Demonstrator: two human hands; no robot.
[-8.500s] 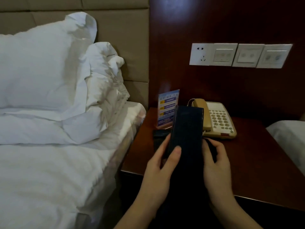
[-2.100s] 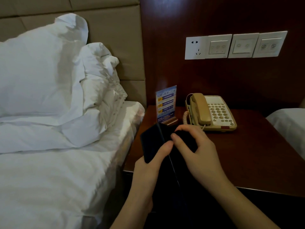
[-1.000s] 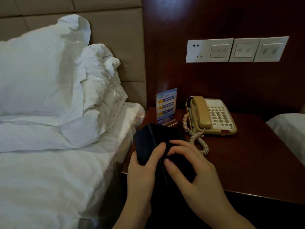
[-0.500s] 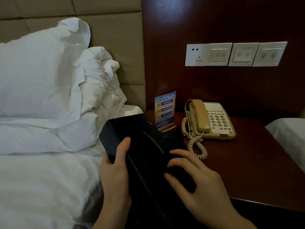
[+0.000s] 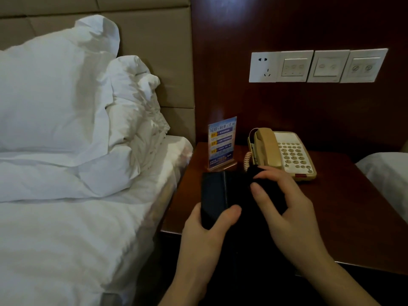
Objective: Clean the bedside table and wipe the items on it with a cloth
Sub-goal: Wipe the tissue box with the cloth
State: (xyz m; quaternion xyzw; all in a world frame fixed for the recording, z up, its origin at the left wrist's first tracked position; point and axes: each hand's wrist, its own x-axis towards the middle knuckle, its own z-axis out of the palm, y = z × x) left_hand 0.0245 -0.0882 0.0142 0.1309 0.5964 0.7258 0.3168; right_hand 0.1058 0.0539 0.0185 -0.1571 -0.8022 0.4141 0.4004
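On my far left I see two white pillows (image 5: 50, 102) leaning on a tan padded headboard (image 5: 154, 51), stacked on one white bed (image 5: 66, 228) whose mattress edge runs right up beside the bedside table (image 5: 344, 217), leaving only a narrow dark gap between them. The table's left edge sits just beside that mattress; its front edge crosses under my wrists. My left hand (image 5: 205, 230) grips a dark flat case (image 5: 215, 195) from below, thumb curled over its lower face, holding it over the table's front left corner. Beside the case my right hand (image 5: 287, 208) is pressed on a dark cloth (image 5: 262, 186), fingers bent around a bunch of it; the cloth is so dark against the case that I cannot tell where one ends and the other begins. Behind the case stands one blue sign card (image 5: 221, 142) in a small base, near the table's back left corner. Just right of it sits one beige telephone (image 5: 284, 153), handset on its cradle, coiled cord hanging by its left side close to my right fingertips. The table's right half is bare wood with room to move, bounded on the right by a second white bed (image 5: 386, 173). On the dark wood wall (image 5: 287, 23) above I count four white plates (image 5: 318, 66) in a row: one socket and three switch panels.
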